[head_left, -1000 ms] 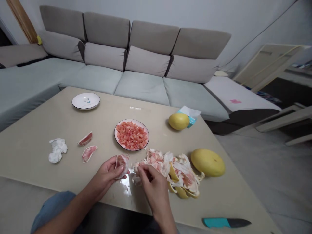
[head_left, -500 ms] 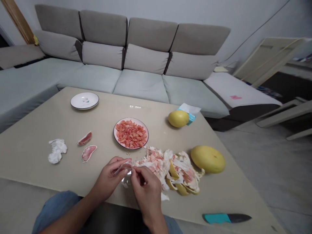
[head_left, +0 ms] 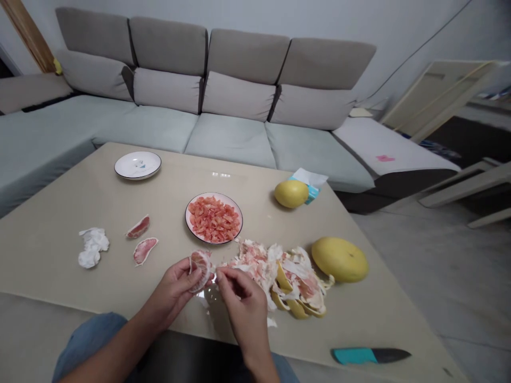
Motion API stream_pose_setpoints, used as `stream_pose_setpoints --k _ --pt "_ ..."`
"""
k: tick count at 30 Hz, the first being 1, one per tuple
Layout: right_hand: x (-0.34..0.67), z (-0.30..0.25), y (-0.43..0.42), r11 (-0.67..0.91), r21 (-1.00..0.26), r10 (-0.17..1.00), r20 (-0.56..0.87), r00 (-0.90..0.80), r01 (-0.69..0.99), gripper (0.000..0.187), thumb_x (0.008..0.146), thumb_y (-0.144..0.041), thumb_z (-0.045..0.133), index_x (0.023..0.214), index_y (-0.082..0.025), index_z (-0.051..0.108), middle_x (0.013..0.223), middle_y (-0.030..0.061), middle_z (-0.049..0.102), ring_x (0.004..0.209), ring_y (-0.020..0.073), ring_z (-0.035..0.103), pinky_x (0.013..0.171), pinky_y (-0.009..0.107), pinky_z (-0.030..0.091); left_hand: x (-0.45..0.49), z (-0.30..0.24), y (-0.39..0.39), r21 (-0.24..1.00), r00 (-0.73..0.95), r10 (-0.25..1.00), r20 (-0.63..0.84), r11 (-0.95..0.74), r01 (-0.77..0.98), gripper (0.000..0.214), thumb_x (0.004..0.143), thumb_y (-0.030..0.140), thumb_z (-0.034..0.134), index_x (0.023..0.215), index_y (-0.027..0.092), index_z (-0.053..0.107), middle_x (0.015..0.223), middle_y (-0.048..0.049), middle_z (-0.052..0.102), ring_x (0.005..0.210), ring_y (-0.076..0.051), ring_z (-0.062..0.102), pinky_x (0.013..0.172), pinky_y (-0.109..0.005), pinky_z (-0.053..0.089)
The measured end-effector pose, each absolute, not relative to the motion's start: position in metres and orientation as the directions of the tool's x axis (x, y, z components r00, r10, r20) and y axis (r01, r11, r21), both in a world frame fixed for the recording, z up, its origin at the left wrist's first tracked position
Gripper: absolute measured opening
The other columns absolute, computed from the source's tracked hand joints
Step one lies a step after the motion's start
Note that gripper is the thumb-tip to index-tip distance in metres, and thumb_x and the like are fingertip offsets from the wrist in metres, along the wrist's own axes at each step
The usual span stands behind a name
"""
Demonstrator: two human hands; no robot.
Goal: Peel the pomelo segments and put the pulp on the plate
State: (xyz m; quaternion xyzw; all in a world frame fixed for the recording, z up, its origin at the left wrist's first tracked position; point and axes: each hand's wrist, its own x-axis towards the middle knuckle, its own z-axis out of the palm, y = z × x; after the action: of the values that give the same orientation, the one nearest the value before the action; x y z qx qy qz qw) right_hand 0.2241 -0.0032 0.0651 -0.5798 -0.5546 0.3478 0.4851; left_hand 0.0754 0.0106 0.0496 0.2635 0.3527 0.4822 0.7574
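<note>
Pomelo segment [head_left: 200, 269] held above the table's near edge, cupped in the left hand [head_left: 171, 292], fingers curled to steady it. The right hand [head_left: 243, 311] has fingertips pressed together at its edge; whether they grip it cannot be told. Plate [head_left: 213, 193] at 12 o'clock, peel pile [head_left: 289, 282] at 3 o'clock.

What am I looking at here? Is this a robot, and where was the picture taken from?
There is no robot here: these are a person's two bare hands, seen from a camera worn on their head, looking forward and down. The left hand holds a pomelo segment, and the right hand reaches to its edge. On the beige table lie a plate of pink fruit flesh, a heap of peel, a yellow pomelo and a teal-handled knife.
</note>
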Motion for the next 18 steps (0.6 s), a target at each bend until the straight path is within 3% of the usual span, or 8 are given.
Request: stream_pose_setpoints --k 6,11,14,18 --pt "0.2219 0.0627 -0.0047 0.228 -0.892 0.956 0.281 0.085 0.39 0.014 0.085 -0.022 0.061 0.087 -0.02 0.074 0.078 0.004 0.072 0.065 0.0156 0.063 0.058 0.024 0.049 0.0739 0.0515 0.0103 0.927 0.24 0.959 -0.15 0.221 -0.303 0.024 0.082 0.028 0.068 0.104 0.019 0.074 0.105 -0.0087 0.066 0.105 -0.023 0.057 0.097 -0.033 0.04" --pt "0.2225 0.0568 -0.0067 0.24 -0.807 0.939 0.334 0.08 0.54 0.012 0.081 -0.016 0.059 0.076 -0.018 0.069 0.063 0.0002 0.063 0.053 0.0122 0.054 0.053 0.022 0.043 0.073 0.0508 0.011 0.988 0.205 0.976 -0.079 0.103 -0.113 0.025 0.081 0.028 0.068 0.104 0.021 0.074 0.1 -0.0076 0.061 0.1 -0.024 0.058 0.09 -0.031 0.044" --pt "0.222 0.0587 -0.0065 0.17 -0.834 0.954 0.273 0.126 0.524 0.011 0.076 -0.016 0.058 0.067 -0.017 0.065 0.056 -0.0023 0.055 0.049 0.0107 0.048 0.048 0.021 0.039 0.0752 0.0509 0.0088 0.96 0.259 0.958 -0.12 0.179 -0.217 0.02 0.08 0.028 0.069 0.097 0.019 0.074 0.099 -0.0075 0.063 0.1 -0.023 0.057 0.091 -0.031 0.042" --pt "0.2215 0.0643 -0.006 0.029 -0.927 0.985 0.091 0.149 0.375 0.011 0.074 -0.02 0.059 0.065 -0.016 0.064 0.053 -0.0036 0.051 0.047 0.0097 0.044 0.045 0.019 0.036 0.0793 0.0527 0.0061 0.813 0.343 0.909 -0.237 0.379 -0.442 0.019 0.078 0.029 0.072 0.091 0.015 0.073 0.089 -0.0065 0.066 0.091 -0.021 0.059 0.089 -0.031 0.042"
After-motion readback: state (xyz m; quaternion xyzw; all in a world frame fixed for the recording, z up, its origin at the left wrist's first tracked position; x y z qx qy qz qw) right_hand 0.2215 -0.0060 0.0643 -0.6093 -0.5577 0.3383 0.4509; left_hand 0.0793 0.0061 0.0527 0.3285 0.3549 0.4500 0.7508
